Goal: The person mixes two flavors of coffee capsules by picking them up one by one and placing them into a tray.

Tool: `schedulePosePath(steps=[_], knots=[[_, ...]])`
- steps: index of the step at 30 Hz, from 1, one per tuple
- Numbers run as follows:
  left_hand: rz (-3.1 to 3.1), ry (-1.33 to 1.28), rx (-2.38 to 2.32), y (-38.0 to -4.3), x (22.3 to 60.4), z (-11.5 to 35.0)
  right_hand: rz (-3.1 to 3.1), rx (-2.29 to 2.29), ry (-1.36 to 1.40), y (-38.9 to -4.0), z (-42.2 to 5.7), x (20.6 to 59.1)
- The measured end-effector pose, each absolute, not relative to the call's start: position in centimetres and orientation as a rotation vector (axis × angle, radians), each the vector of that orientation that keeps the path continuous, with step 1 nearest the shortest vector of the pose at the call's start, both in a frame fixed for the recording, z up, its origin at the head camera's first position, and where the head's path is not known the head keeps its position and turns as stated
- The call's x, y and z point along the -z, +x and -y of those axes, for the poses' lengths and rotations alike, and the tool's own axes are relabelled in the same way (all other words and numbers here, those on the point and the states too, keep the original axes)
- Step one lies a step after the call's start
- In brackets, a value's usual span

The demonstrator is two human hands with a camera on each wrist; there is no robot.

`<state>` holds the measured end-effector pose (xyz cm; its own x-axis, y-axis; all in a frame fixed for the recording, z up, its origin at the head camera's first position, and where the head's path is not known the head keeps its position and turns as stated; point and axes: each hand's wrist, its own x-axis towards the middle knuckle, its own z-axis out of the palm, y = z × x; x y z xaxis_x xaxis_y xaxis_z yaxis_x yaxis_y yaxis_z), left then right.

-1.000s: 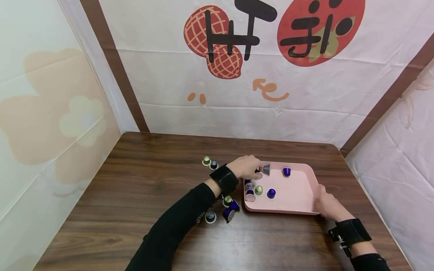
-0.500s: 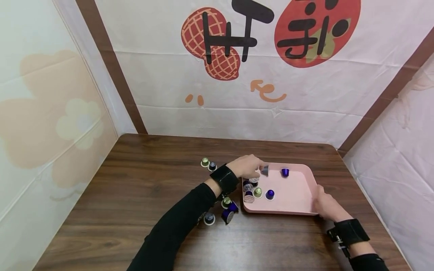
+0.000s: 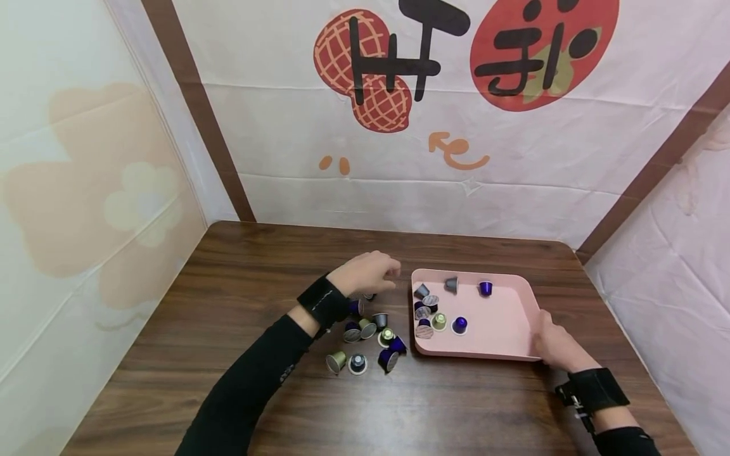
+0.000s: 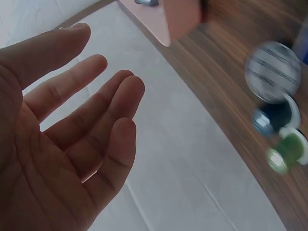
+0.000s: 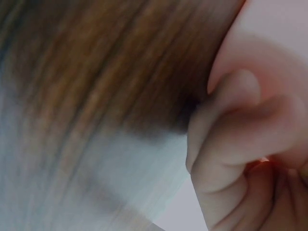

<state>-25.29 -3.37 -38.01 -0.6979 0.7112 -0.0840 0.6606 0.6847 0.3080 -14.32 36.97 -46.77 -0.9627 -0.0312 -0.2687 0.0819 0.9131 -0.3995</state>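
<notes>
In the head view my left hand (image 3: pixel 367 272) hovers over loose coffee capsules left of a pink tray (image 3: pixel 502 323). Nothing sits between its loosely bent, spread fingers, as the left wrist view shows. Beneath it lie several capsules, among them a blue capsule (image 3: pixel 388 360) and a green capsule (image 3: pixel 336 361); some are hidden by the hand and wrist. My right hand (image 3: pixel 556 342) grips the tray's right rim with curled fingers. Inside the tray, several capsules crowd the left side, including a green capsule (image 3: pixel 439 321). A grey capsule (image 3: pixel 451 284) and a blue capsule (image 3: pixel 485 289) lie farther back.
The wooden table (image 3: pixel 251 266) carries everything. A printed white cloth (image 3: pixel 371 202) hangs behind its far edge, with more cloth at both sides. In the left wrist view, a blurred green capsule (image 4: pixel 286 151) and a dark blue capsule (image 4: pixel 274 118) appear at the right.
My left hand has left the tray's left end and moved left over the loose capsules. A grey capsule now shows in the tray's back left corner. The right hand stays on the rim.
</notes>
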Motion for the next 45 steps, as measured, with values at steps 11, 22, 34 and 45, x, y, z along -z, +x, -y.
schedulePosePath(steps=[11, 22, 34, 45], knots=[[-2.714, 1.102, -0.493, -22.3, 40.5, 9.0, -2.776, 0.600, 0.071, -14.2, -37.3, 46.7], [-2.653, 1.112, -0.612, -17.8, 42.2, 13.2, -2.763, 0.593, 0.077, -14.7, -36.9, 46.6], [-2.511, 1.048, -0.583, -15.7, 43.0, 14.0, -2.730, 0.597, 0.168, -14.7, -36.7, 46.9], [-2.520, 1.143, -0.444, -15.6, 43.8, 13.5, -2.717, 0.591, 0.203, -14.8, -36.9, 47.1]])
